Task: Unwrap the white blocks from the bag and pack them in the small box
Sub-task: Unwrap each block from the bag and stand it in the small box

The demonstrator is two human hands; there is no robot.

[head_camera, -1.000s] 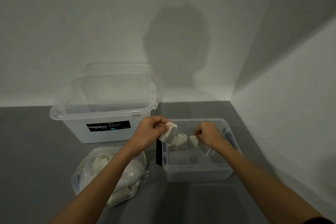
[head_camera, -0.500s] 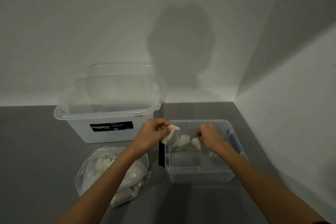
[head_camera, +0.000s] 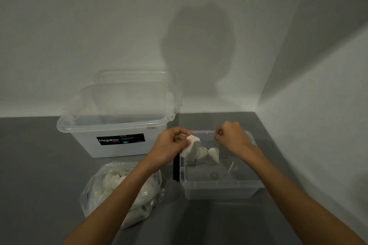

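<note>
My left hand [head_camera: 169,146] grips a white block [head_camera: 192,144] just above the left rim of the small clear box [head_camera: 219,191]. Inside the box, against its far left corner, stand a few white blocks [head_camera: 213,155]. My right hand [head_camera: 233,138] hovers over the box's far edge with fingers curled and fingertips pinched together; I can make out nothing between them. The clear bag [head_camera: 119,195] with more wrapped white blocks lies on the table under my left forearm.
A large clear Megabox tub [head_camera: 119,125] stands open behind the bag, its lid [head_camera: 135,77] leaning on the wall behind it. The grey table [head_camera: 39,165] ends at walls behind and to the right. A black clip [head_camera: 176,169] sits on the small box's left side.
My right hand has pulled up and back to the right, away from the block in my left hand. My left hand keeps the block at the box's left rim.
</note>
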